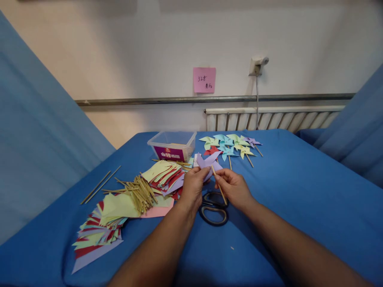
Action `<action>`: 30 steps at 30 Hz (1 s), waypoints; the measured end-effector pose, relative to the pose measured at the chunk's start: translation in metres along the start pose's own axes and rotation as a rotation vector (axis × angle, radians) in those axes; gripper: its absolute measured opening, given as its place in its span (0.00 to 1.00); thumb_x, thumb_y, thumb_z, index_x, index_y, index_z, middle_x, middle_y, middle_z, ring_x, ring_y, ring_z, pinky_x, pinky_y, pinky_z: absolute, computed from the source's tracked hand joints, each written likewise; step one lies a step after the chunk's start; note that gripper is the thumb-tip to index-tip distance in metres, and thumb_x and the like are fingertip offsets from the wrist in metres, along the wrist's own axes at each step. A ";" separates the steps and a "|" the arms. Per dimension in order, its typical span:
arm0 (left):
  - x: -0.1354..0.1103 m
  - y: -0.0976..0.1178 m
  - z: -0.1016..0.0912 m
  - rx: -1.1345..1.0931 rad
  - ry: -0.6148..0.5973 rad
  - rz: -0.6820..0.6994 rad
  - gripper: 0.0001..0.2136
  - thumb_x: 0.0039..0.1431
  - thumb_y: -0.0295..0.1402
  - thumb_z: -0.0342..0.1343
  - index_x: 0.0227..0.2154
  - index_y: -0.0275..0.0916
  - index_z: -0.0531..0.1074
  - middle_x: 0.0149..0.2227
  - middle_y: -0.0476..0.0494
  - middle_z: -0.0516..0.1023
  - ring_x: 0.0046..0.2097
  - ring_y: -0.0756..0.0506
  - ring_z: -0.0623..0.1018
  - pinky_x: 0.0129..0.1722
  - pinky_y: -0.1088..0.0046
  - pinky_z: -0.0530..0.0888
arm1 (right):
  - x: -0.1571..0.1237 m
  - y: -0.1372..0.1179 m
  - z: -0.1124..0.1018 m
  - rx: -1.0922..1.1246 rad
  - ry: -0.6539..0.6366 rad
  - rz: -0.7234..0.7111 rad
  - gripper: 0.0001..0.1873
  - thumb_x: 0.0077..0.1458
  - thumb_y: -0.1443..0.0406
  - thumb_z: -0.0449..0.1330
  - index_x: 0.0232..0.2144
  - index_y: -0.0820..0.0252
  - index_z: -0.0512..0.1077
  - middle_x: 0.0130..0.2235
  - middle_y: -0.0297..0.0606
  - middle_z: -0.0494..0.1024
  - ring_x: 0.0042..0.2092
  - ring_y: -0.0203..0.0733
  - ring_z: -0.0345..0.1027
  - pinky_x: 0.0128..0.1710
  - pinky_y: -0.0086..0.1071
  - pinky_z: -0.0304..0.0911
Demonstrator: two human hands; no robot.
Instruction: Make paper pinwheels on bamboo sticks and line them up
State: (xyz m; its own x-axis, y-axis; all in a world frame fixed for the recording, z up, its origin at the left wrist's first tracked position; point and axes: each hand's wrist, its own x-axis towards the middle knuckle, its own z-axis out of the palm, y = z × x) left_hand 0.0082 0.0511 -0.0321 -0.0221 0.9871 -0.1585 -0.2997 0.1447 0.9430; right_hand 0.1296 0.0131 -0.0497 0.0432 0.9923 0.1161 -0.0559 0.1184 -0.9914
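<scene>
Between my hands is a purple paper pinwheel (209, 160), its folded blades spreading above my fingers. My left hand (194, 181) is closed on the pinwheel's left side. A thin wooden stick (220, 188) slants down from the middle of the pinwheel, and my right hand (232, 185) pinches it near its upper part. Whether the stick is fastened to the paper cannot be made out. Just below my hands lie black-handled scissors (214, 215), their blades hidden under the left hand and wrist.
Finished pinwheels (226, 144) in several colours lie at the back right. A clear plastic box (172, 145) stands at the back. To the left are a heap of wooden sticks (140, 193), stacked paper squares (164, 175) and a fan of coloured paper (98, 231) on the blue cloth (299, 207).
</scene>
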 end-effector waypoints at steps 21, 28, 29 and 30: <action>-0.007 0.002 0.005 0.164 0.016 0.146 0.09 0.39 0.36 0.64 0.19 0.34 0.75 0.19 0.50 0.70 0.23 0.53 0.64 0.24 0.76 0.60 | -0.002 0.001 0.002 0.050 -0.012 0.017 0.19 0.53 0.49 0.61 0.32 0.59 0.69 0.24 0.31 0.75 0.17 0.30 0.57 0.16 0.25 0.51; -0.006 0.000 0.005 0.200 0.015 0.159 0.10 0.39 0.37 0.64 0.18 0.34 0.74 0.18 0.51 0.69 0.23 0.52 0.65 0.24 0.75 0.60 | -0.003 -0.001 0.003 0.046 -0.004 0.020 0.19 0.52 0.49 0.61 0.31 0.58 0.69 0.24 0.31 0.75 0.17 0.30 0.57 0.16 0.26 0.51; -0.006 0.000 0.005 0.198 0.013 0.159 0.10 0.39 0.37 0.64 0.18 0.34 0.74 0.18 0.51 0.69 0.23 0.52 0.65 0.24 0.75 0.60 | -0.003 -0.001 0.003 0.045 -0.003 0.021 0.19 0.52 0.49 0.61 0.31 0.58 0.69 0.24 0.31 0.75 0.17 0.30 0.57 0.16 0.25 0.51; -0.006 0.000 0.005 0.198 0.013 0.159 0.09 0.39 0.36 0.64 0.18 0.35 0.74 0.18 0.51 0.69 0.23 0.52 0.65 0.24 0.75 0.60 | -0.003 -0.001 0.003 0.046 0.001 0.023 0.19 0.51 0.49 0.61 0.31 0.58 0.69 0.23 0.31 0.75 0.17 0.30 0.57 0.16 0.25 0.51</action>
State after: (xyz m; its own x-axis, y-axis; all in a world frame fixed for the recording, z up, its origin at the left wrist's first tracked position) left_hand 0.0132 0.0454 -0.0297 -0.0665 0.9978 -0.0064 -0.0992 -0.0003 0.9951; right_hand 0.1263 0.0103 -0.0489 0.0424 0.9947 0.0937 -0.1025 0.0976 -0.9899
